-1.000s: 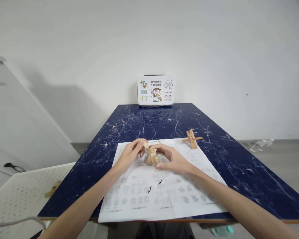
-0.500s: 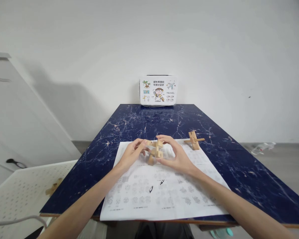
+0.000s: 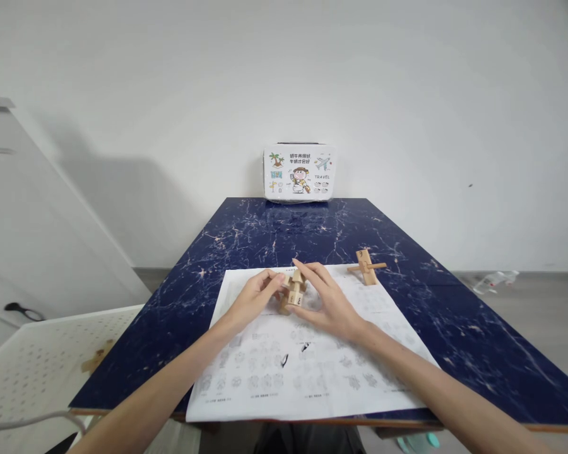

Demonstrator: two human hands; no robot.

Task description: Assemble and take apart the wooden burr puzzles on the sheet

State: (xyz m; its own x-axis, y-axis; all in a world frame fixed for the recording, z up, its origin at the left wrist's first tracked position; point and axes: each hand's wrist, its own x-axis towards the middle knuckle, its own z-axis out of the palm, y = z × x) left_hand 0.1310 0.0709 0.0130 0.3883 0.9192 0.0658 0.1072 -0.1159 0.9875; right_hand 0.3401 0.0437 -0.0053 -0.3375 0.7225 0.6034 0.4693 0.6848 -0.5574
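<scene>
Over the printed sheet (image 3: 260, 366), both my hands meet around interlocking wooden puzzle pieces (image 3: 296, 296). Fingers and thumb of my left hand (image 3: 257, 293) pinch the left side of the pieces. My right hand (image 3: 329, 299) grips them from the right, its thumb at the lower end and its fingers at the top. A dark mark like a 3 shows on the front block. My fingers hide part of the joint between the pieces. To the right, a crossed wooden piece with a thin rod (image 3: 366, 267) lies at the sheet's upper right edge.
A white printed case (image 3: 299, 173) stands at the far end of the blue marbled table (image 3: 284, 233). Left of the table is a white perforated surface (image 3: 23, 372) with more wooden pieces (image 3: 97, 356) and a cable (image 3: 33, 419). A clear plastic bottle (image 3: 495, 282) lies on the floor at right.
My hands have drawn closer together, bringing the wooden pieces against each other. The marked block has turned and shifted slightly left. The crossed piece with the rod lies as before.
</scene>
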